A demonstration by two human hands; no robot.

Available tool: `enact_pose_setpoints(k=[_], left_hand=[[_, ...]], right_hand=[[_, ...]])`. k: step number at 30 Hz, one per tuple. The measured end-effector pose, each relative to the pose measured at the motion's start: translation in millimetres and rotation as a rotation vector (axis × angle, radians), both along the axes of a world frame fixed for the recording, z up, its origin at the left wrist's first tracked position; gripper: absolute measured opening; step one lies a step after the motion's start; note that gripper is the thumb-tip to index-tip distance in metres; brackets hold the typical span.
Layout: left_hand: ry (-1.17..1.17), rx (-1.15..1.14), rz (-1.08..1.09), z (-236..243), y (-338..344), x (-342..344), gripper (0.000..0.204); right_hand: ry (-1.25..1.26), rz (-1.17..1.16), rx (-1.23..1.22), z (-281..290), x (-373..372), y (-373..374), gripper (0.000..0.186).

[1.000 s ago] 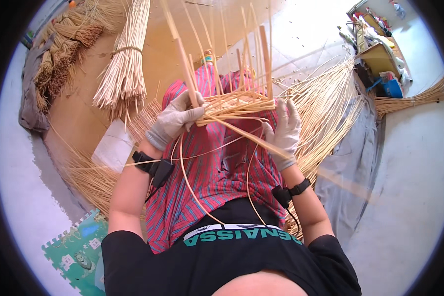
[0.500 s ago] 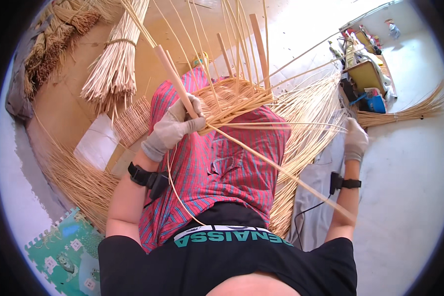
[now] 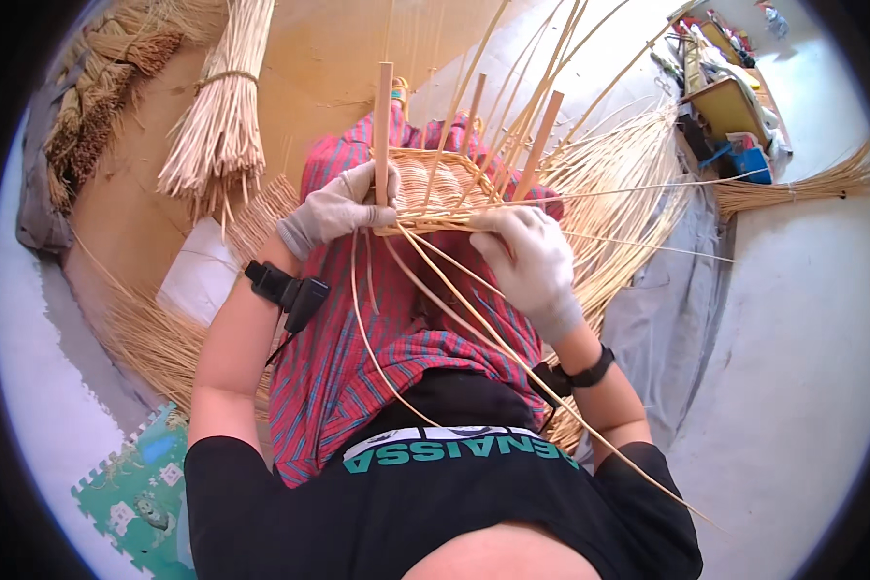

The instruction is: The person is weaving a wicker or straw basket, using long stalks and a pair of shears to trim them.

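A half-woven wicker basket (image 3: 440, 181) rests on my lap over a red checked cloth (image 3: 411, 358). Flat wooden stakes (image 3: 384, 121) and thin upright rods rise from its edges. My left hand (image 3: 338, 210), gloved, is closed round the basket's near left corner, with one stake between thumb and fingers. At the near edge my gloved right hand (image 3: 534, 259) is closed in a pinch on a wicker strand (image 3: 638, 190); its exact grip is partly hidden by the fingers. Several loose strands (image 3: 474, 324) hang from the near left corner toward my body.
Long loose wicker rods (image 3: 623, 184) lie in a spread right of my legs, over a grey sheet (image 3: 657, 290). A tied bundle (image 3: 217, 135) and a woven panel (image 3: 266, 205) are at the left. A cluttered shelf (image 3: 730, 135) stands at the far right.
My right hand has come in from the far right to the basket's near edge. The basket has turned and tipped, and the stake by my left hand now stands more upright.
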State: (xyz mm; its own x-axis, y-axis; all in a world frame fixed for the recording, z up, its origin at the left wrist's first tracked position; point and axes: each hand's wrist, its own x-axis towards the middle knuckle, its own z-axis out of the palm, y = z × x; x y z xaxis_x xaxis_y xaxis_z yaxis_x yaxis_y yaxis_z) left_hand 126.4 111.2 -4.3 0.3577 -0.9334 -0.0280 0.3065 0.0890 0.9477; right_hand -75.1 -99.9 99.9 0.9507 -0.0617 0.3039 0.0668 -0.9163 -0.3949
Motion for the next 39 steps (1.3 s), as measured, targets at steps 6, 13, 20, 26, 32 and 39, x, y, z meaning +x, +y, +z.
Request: enact_pose_setpoints(k=[6, 13, 20, 26, 32, 39], left_hand=[[-0.069, 0.1, 0.047, 4.3, 8.4, 7.1, 0.029], [-0.123, 0.235, 0.088, 15.5, 13.2, 3.3, 0.026], [-0.096, 0.354, 0.071, 27.0, 19.9, 8.2, 0.024], [0.072, 0.287, 0.217, 18.6, 20.3, -19.7, 0.021], [0.13, 0.152, 0.403, -7.9, 8.6, -50.3, 0.021], [0.12, 0.161, 0.465, -7.2, 11.0, -47.7, 0.022]], right_hand=[[0.339, -0.193, 0.908, -71.1, 1.4, 18.1, 0.036], [-0.235, -0.057, 1.346, -74.2, 32.9, 16.1, 0.048], [-0.046, -0.226, 1.418, -77.5, 36.5, 32.9, 0.016], [-0.131, -0.214, 1.285, -73.6, 57.4, 37.3, 0.019], [0.112, 0.066, 0.038, 2.8, 139.8, 61.6, 0.062], [-0.334, -0.14, -0.013, -44.4, 53.8, 45.7, 0.047]])
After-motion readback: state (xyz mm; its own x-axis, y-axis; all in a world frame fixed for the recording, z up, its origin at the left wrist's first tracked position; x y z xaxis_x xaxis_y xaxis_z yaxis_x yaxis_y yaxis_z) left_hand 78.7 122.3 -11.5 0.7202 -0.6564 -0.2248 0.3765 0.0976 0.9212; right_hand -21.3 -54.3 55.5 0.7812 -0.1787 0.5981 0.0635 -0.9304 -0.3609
